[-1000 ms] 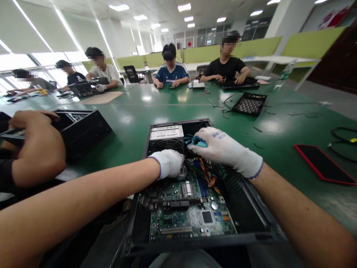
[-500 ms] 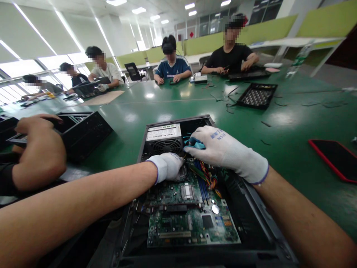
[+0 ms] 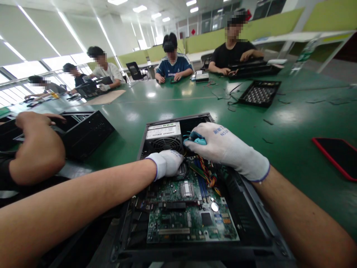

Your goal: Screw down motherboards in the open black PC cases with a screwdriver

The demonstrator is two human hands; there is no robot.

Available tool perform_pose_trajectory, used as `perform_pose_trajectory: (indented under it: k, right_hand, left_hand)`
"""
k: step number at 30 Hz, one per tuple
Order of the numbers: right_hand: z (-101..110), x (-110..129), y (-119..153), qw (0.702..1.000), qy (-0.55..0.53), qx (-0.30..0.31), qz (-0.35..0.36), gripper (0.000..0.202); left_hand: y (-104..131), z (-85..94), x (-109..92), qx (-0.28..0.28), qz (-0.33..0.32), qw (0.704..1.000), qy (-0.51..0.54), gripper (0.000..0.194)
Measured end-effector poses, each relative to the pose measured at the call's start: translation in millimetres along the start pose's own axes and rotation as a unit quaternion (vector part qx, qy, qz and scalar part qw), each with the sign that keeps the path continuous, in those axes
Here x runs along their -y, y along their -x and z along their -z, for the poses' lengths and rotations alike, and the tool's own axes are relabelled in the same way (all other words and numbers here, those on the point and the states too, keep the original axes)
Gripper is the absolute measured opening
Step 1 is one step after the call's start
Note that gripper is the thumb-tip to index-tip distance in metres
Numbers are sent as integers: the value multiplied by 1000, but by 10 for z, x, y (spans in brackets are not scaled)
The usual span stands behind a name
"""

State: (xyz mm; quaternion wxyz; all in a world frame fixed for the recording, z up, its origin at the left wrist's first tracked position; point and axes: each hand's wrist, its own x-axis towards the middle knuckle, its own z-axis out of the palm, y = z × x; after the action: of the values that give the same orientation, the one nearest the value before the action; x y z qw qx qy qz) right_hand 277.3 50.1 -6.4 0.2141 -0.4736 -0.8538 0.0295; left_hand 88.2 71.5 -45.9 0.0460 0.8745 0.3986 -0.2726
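An open computer case (image 3: 263,208) lies in front of me with a green motherboard (image 3: 195,223) inside. My left hand (image 3: 169,163), in a white glove, is closed on a black cable (image 3: 182,169) just below the power supply's fan (image 3: 164,143); its fingertips are partly hidden. To the right of the power supply (image 3: 163,130), my gloved right hand (image 3: 217,139) curls around a light-blue-handled tool (image 3: 200,141). The tool's working end is hidden. Below this hand runs a bundle of coloured wires (image 3: 212,180), beside blue memory slots (image 3: 203,186).
A red-edged phone (image 3: 338,156) lies at right on the green table (image 3: 292,123). Beyond are a black drive panel (image 3: 259,93) and loose cable scraps. At left, a neighbour's arm (image 3: 36,145) reaches into another black case (image 3: 89,134). Several people work across the table.
The view has shifted slightly. Both my hands stay at nearly the same places in the case. Across the table, the person in black has tilted the dark case part.
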Motion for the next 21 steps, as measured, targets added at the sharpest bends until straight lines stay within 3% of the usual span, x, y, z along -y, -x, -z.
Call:
perform_pose_trajectory:
  k: [11,21]
  right_hand:
    - [6,7,-10,1000,-23,-2,-7,40]
    - [2,0,-3,999,-39,-21,-1,38]
  left_hand:
    - [-21,-10,0,8,4,1000,-10,49]
    - [-24,-1,56,-16,8,1000,17,40]
